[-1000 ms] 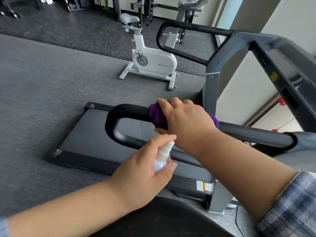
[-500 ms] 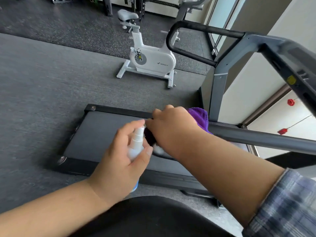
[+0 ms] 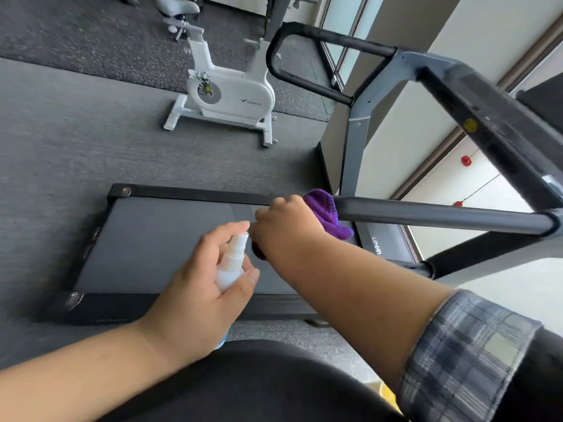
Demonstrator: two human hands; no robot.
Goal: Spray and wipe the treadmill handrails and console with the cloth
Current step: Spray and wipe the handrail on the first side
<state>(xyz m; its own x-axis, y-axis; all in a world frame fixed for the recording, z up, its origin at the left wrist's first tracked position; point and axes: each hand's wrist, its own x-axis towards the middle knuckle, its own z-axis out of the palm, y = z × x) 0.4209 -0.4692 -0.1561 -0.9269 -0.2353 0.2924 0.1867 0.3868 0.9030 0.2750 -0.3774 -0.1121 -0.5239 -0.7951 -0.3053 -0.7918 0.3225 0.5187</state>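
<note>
My right hand (image 3: 286, 226) grips a purple cloth (image 3: 327, 213) wrapped round the curved end of the near black handrail (image 3: 441, 216); the bend itself is hidden under hand and cloth. My left hand (image 3: 195, 287) holds a small white spray bottle (image 3: 230, 266) upright just left of the right hand, with the forefinger over its nozzle. The far handrail (image 3: 304, 83) loops out at the top. The treadmill console's underside (image 3: 487, 126) runs along the upper right. The dark treadmill belt (image 3: 158, 239) lies below both hands.
A white exercise bike (image 3: 228, 92) stands on the grey floor beyond the treadmill. Grey uprights (image 3: 355, 153) rise at the treadmill's right side, with a wall and window past them. My dark-clothed leg (image 3: 243, 385) fills the bottom of the view.
My right hand has slid the cloth along the near handrail to its curved end, now covered. The left hand has followed with the bottle. The camera has tilted further down.
</note>
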